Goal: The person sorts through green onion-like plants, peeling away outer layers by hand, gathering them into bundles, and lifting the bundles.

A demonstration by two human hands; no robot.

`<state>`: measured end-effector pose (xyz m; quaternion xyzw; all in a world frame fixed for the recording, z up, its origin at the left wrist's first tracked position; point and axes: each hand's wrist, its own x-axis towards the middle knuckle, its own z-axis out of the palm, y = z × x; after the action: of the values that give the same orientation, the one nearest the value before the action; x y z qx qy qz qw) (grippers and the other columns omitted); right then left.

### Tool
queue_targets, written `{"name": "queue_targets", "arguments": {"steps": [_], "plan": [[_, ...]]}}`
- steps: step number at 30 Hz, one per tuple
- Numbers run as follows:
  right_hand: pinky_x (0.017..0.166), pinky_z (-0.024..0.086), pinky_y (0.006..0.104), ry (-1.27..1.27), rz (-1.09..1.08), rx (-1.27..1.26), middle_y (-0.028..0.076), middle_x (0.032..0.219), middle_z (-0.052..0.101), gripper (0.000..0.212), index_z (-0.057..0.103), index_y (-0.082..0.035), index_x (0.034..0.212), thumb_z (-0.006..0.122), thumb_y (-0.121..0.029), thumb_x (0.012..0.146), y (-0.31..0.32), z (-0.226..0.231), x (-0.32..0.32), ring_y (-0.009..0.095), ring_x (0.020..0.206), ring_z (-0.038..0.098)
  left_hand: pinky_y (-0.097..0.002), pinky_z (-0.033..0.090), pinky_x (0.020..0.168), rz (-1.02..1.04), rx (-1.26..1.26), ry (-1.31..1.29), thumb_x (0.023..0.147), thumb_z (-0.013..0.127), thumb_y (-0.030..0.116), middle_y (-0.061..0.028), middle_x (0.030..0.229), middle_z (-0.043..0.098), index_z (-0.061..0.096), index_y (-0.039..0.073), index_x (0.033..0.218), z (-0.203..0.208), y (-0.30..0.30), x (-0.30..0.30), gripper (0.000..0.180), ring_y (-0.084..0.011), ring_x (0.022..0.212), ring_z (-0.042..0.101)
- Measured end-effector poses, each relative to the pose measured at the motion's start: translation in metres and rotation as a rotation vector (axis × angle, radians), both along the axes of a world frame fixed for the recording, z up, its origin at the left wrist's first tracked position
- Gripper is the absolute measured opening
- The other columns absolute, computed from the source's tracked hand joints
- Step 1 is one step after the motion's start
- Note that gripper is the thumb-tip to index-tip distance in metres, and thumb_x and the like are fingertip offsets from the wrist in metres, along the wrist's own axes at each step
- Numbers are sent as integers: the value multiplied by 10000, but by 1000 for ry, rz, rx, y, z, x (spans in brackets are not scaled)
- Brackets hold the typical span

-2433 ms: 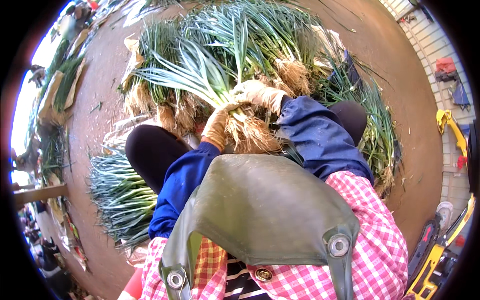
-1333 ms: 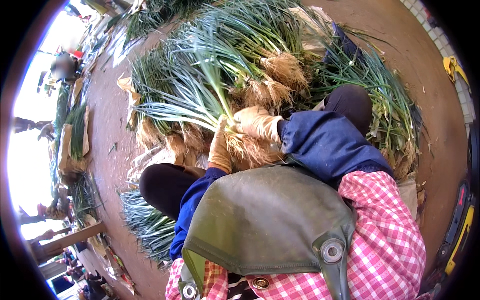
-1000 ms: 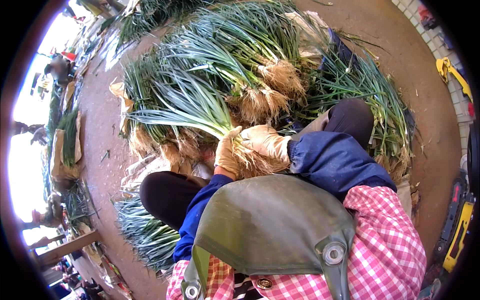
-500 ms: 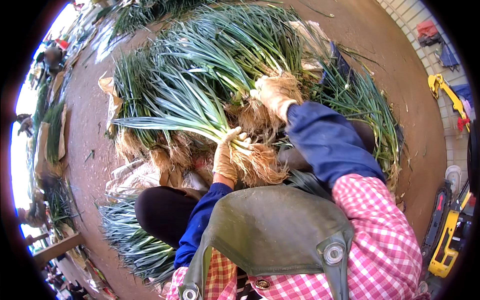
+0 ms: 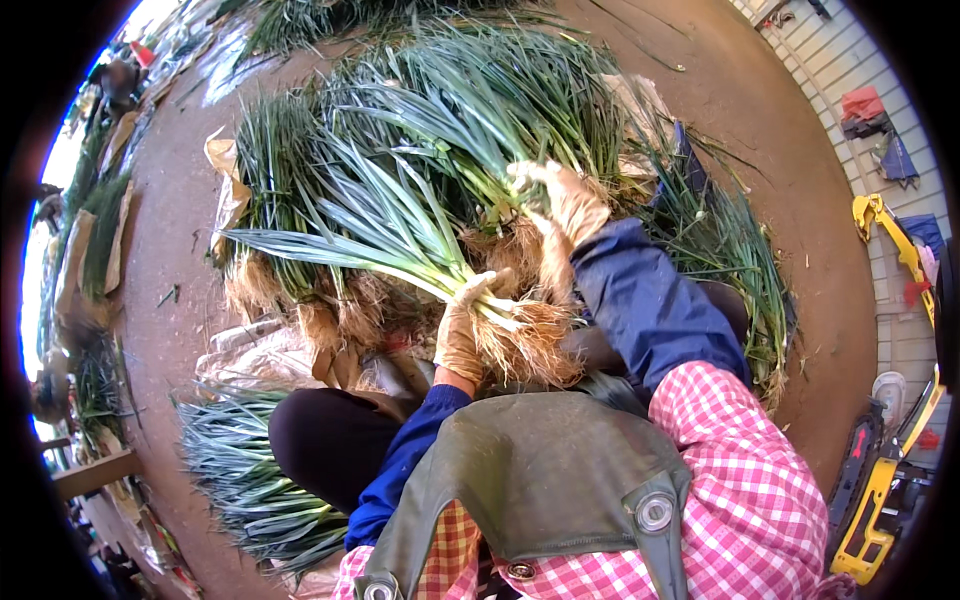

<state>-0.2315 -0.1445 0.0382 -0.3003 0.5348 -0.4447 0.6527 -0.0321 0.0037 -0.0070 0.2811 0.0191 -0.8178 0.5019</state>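
My left hand (image 5: 460,335), in a tan glove, is wrapped round the stems of a bunch of green onions (image 5: 415,270). Its leaves fan out to the left, and the pale roots (image 5: 525,345) hang over my lap. Farther off to the right, my right hand (image 5: 574,205), gloved too, closes on the white stems of more green onions (image 5: 500,190) at the front of a big heap. The glove is slightly blurred, and how many stems it grips is hidden. Stringy roots dangle just below it.
The heap of green onions (image 5: 400,105) spreads across the brown floor (image 5: 170,260) before my knees. Another bundle (image 5: 250,470) lies by my left knee, with a crumpled sack (image 5: 260,360) beyond it. Loose leaves (image 5: 725,250) lie at right. Yellow toy diggers (image 5: 868,520) stand at the far right.
My right hand has come slightly toward me, and a tuft of roots now hangs below it. The left hand keeps its bunch and has shifted slightly right and nearer in the view.
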Motion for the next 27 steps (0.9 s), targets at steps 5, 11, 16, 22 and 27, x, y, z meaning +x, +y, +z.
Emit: {"name": "queue_targets", "arguments": {"steps": [5,11,16,22,27], "plan": [[506,420,237,-175,-125,18,16,694,614,220,670,-28,993,635,-225,903,48,-30,59,109,568,522,-418,600,641,-43,-10,47,857,620,115,-145,907,659,613,-50,1056,-3,6,-2,259,-290,707,663],[518,381,246,311,-323,-99,1,715,575,269,683,-72,933,643,-334,884,58,-14,76,91,548,447,-367,583,656,-51,-28,30,815,663,95,-108,827,659,618,-23,1025,2,3,-6,245,-244,674,653],[364,340,234,-154,53,-87,-2,621,527,270,632,-5,943,462,-209,990,82,14,73,64,406,376,-352,566,575,8,96,-13,815,662,111,-73,787,654,618,41,914,14,4,-5,129,-219,632,643],[348,311,145,-271,383,86,49,798,623,260,555,-57,867,421,-231,1006,113,41,25,-11,408,379,-368,567,513,2,99,-63,847,594,110,-129,742,638,608,-1,973,22,4,-8,168,-251,552,624],[339,324,165,-40,450,50,74,780,626,246,603,-25,884,470,-209,979,141,112,-11,20,411,431,-350,569,586,1,8,-22,843,594,131,-148,808,659,613,-12,1022,-9,3,2,230,-254,634,648]]}}
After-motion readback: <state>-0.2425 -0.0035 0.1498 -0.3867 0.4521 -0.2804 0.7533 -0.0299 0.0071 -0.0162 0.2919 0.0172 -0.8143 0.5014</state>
